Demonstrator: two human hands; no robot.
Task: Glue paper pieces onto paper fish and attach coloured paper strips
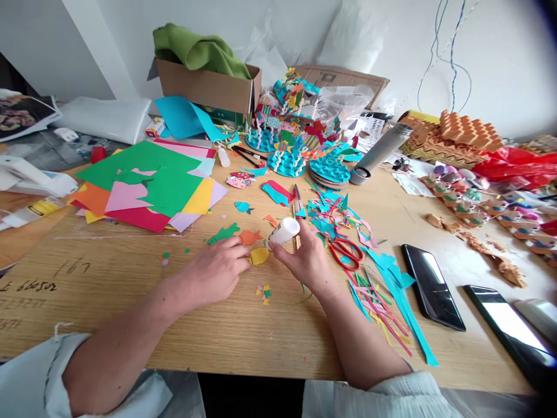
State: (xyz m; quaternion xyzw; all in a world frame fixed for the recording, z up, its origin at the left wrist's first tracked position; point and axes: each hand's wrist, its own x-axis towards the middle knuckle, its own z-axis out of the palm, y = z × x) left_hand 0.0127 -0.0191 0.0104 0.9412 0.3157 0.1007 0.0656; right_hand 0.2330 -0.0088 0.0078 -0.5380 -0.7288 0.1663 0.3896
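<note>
My left hand [215, 271] rests on the wooden table [130, 290], its fingertips pinched on a small yellow paper cut-out [260, 255]. My right hand [307, 255] is closed around a small white glue bottle [285, 231], tilted with its tip down toward the yellow piece. An orange paper fish [249, 236] and a green paper fish [223, 233] lie just beyond my left fingers. Red-handled scissors [347, 252] lie right of my right hand, touching nothing I hold.
A stack of coloured paper sheets [152, 186] lies at the left. Paper scraps and strips [378, 290] spread at the right. Two dark phones [430, 287] [509, 328] lie near the right edge. Blue paper craft discs [304, 151], a cardboard box [204, 87] and egg trays [452, 136] stand behind.
</note>
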